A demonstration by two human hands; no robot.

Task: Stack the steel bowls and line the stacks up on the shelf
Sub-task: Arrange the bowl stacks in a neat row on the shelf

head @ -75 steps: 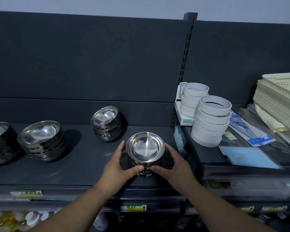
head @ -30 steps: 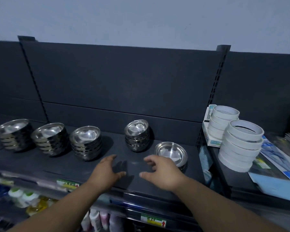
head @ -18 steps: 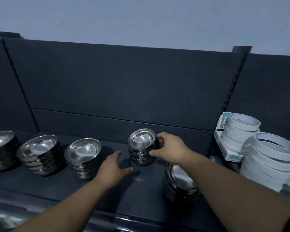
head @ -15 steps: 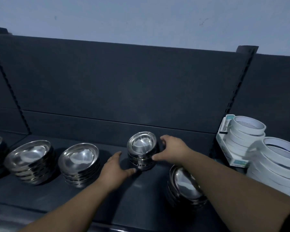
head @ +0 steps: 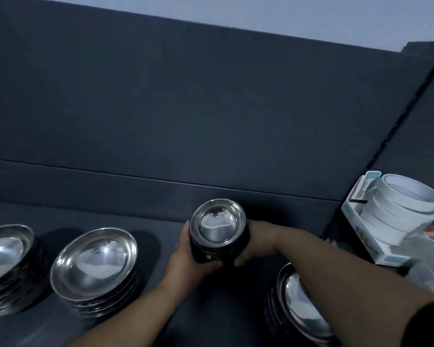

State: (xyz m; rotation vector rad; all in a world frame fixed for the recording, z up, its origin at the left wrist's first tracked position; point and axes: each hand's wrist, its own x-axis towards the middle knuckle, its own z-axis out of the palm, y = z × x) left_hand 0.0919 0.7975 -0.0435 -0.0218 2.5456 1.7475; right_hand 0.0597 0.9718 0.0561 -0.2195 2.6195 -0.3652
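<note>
Shelf front edge, right side: one bowl stack under the right forearm. Mid-shelf: left hand and right hand clasp the small bowl stack between them, fingers curled round its sides. It stands upright, equally near both hands. Row stacks lie to the left, so probably shift it that way.

**Out of sight, off the edge, out of focus**

The lower bowls of the small stack of steel bowls sit in shadow between the left hand and right hand, so they cannot be counted. Whether the stack touches the shelf cannot be told. The right hand's fingers are hidden behind the stack. The leftmost bowl stack is cut by the left edge. The near-right bowl stack is partly covered by the right forearm and runs off the bottom. The white tape rolls are cropped at the right edge. The packaging below them is a blur.
</note>
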